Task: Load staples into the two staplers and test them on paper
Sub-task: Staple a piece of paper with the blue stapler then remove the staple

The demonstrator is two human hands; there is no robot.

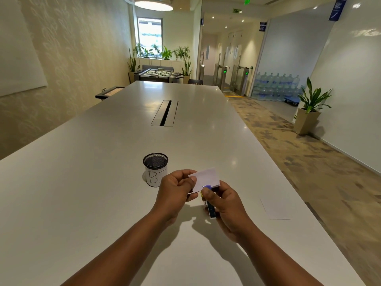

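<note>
My left hand (176, 190) pinches a small folded white paper (207, 178) by its left edge, held above the white table (82, 182). My right hand (223, 207) grips a small blue and black stapler (210, 205), its nose closed over the paper's lower edge, my thumb pressing on top. Both hands meet just right of the cup. A second stapler is not in sight.
A black mesh cup (155, 169) with a white label marked "B" stands just left of my hands. A white paper sheet (275, 207) lies flat to the right, near the table's right edge. A cable slot (165, 113) sits mid-table, farther away.
</note>
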